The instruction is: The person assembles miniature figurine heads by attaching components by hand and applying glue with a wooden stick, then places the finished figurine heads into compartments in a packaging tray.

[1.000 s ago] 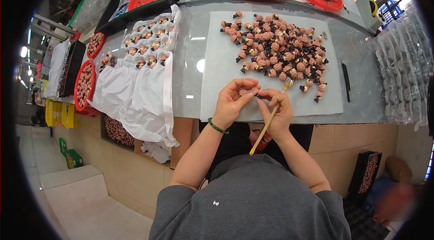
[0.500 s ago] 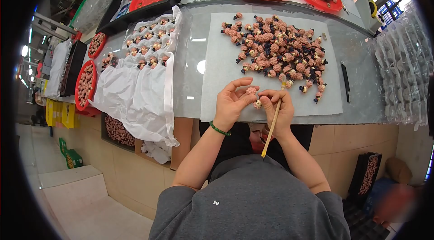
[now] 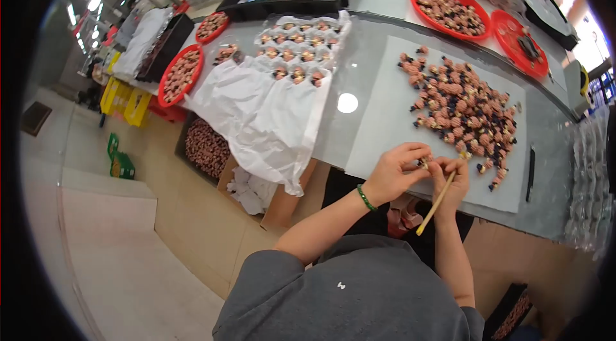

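My left hand (image 3: 401, 174), with a green bead bracelet at the wrist, pinches a small pink figurine (image 3: 425, 162) between thumb and fingertips. Close against it on the right, my right hand (image 3: 451, 183) is closed round a thin wooden stick (image 3: 436, 203) with yellow ends; its thumb and fingertips meet the left ones at the figurine. Both hands are over the front edge of a white sheet (image 3: 378, 116). Just beyond them a large heap of pink and dark figurines (image 3: 465, 106) lies on the sheet.
A clear tray of figurines (image 3: 298, 52) with white paper (image 3: 256, 119) stands left. Red bowls (image 3: 182, 76) are at the far left, another (image 3: 450, 12) at the back. A black tray (image 3: 237, 7) is behind, a black pen (image 3: 530, 174) right, and clear plastic trays (image 3: 587, 180) at the right edge.
The camera view has turned left, so the table and heap appear further right and tilted. My hands have come closer together around the small figurine.
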Motion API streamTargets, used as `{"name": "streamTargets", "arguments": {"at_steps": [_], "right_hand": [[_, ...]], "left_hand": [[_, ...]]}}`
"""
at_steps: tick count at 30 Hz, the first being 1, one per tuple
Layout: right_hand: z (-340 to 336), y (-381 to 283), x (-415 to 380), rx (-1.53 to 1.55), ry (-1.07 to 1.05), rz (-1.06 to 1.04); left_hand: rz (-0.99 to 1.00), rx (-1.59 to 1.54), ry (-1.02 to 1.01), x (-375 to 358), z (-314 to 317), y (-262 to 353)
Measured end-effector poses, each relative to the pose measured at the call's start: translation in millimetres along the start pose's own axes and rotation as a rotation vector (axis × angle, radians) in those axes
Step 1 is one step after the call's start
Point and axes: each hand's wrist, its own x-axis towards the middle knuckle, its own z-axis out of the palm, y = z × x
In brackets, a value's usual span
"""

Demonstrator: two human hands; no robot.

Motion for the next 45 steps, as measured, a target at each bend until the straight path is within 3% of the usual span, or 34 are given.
{"name": "streamTargets", "arguments": {"at_steps": [5, 10, 13, 15, 17, 20, 22, 27, 29, 30, 32, 34, 37, 38, 42, 45], "right_hand": [[7, -2, -5, -0.068, -0.039, -0.047], [8, -3, -5, -0.117, -0.040, -0.078], [9, -2, -5, -0.120, -0.060, -0.098], [9, -2, -5, -0.125, -0.055, -0.102], [7, -1, -6, -0.144, -0.063, -0.089], [8, -3, -6, -0.149, -0.078, -0.090], [6, -2, -7, -0.171, -0.057, -0.086], [3, 3, -6, -0.209, -0.104, -0.129], [4, 1, -7, -0.200, -0.068, -0.121], [5, 1, -7, -0.179, -0.057, -0.114], [5, 0, -7, -0.159, -0.041, -0.110], [5, 0, -7, -0.172, -0.043, -0.117], [5, -1, -8, -0.192, -0.059, -0.128], [5, -1, -9, -0.199, -0.058, -0.137], [3, -2, -10, -0.266, -0.102, -0.184], [0, -2, -9, -0.290, -0.125, -0.195]], "left_hand": [[0.113, 0.172, 0.097, 8, -36, 34], [0.303, 0.645, 0.458, 52, -166, 69], [0.166, 1.287, 0.680, 66, -256, 60], [0.094, 1.552, 0.672, 66, -290, 54], [0.052, 1.547, 0.662, 65, -310, 41], [-0.227, 1.528, 0.559, 62, -305, 49], [-0.138, 1.460, 0.635, 58, -309, 42], [-0.173, 1.530, 0.532, 62, -304, 38], [-0.357, 1.687, 0.383, 69, -313, 37], [-0.346, 1.685, 0.369, 71, -298, 41], [0.200, 1.996, 0.481, 74, -247, 59], [0.417, 1.540, 0.362, 84, -200, 61], [0.208, 0.866, 0.108, 79, -98, 55], [0.223, 0.848, -0.023, 78, -77, 45], [0.351, 0.964, 0.001, 75, -28, -7], [0.430, 1.058, 0.051, 70, -15, -13]]}}
